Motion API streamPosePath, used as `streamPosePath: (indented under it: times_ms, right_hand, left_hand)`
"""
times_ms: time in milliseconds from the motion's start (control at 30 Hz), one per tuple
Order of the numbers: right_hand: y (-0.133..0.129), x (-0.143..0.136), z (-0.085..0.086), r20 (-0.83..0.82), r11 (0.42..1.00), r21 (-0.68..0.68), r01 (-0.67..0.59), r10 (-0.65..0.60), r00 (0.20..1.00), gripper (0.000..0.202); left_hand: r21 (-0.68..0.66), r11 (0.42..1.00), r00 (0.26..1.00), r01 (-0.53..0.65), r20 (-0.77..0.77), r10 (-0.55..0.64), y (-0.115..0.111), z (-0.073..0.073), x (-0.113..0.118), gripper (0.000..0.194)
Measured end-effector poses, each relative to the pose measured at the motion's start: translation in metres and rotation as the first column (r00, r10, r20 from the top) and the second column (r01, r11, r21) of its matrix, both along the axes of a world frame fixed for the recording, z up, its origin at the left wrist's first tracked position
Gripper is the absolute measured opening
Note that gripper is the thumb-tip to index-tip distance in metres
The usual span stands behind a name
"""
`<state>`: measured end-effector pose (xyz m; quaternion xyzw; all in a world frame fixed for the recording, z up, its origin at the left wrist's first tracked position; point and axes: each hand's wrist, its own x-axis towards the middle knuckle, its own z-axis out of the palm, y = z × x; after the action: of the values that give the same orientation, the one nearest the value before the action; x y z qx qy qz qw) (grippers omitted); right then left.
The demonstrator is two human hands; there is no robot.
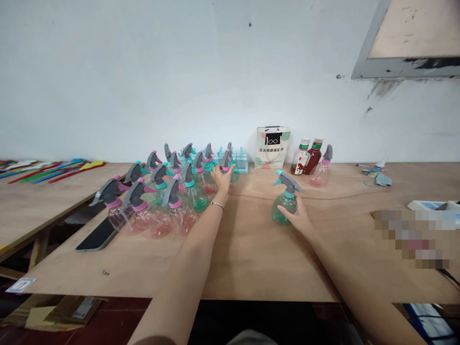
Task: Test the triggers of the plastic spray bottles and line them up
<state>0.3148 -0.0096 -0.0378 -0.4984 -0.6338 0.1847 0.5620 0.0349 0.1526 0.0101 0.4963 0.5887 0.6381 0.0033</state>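
Observation:
My right hand (302, 218) is wrapped round the body of a green spray bottle (281, 207) with a grey and turquoise trigger head. It is upright, towards the right of the table's middle. Farther back, my left hand (222, 179) has its fingers around the neck of a spray bottle with a pink collar (225, 161), whose lower body is mostly hidden by the hand. To the left of that hand several pink and green spray bottles stand close together, among them a green one (197, 195) and a pink one (184, 218) in front.
A phone (95, 238) lies by the front-left bottles. Along the wall are a light-blue rack (242, 162), a paper bag (269, 151), two drink bottles (301, 160) and another pink spray bottle (320, 172). Coloured strips (64, 170) lie on the left table.

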Motion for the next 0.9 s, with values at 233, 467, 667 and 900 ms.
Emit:
streamPosePath:
  times_ms: [233,467,667,900]
  right_hand:
    - [-0.002,-0.001,0.000,0.001,1.000,-0.019,0.002,-0.002,1.000,0.074]
    - [-0.016,-0.022,0.012,0.084,0.982,-0.060,-0.180,0.185,0.979,0.072]
    - [-0.035,-0.052,0.007,0.287,0.967,0.022,-0.254,0.237,0.928,0.060]
    - [-0.032,-0.023,0.043,0.401,0.933,-0.160,-0.323,0.360,0.842,0.067]
  left_hand:
    - [0.324,0.946,0.998,0.005,0.062,-0.026,-0.057,-0.005,0.013,0.080]
    - [0.037,0.802,0.767,0.596,-0.322,-0.555,-0.155,0.003,0.062,0.083]
    - [-0.207,0.756,0.734,0.621,-0.184,-0.654,-0.186,0.010,0.077,0.099]
    - [-0.053,0.739,0.739,0.671,0.129,-0.662,-0.183,0.005,0.056,0.067]
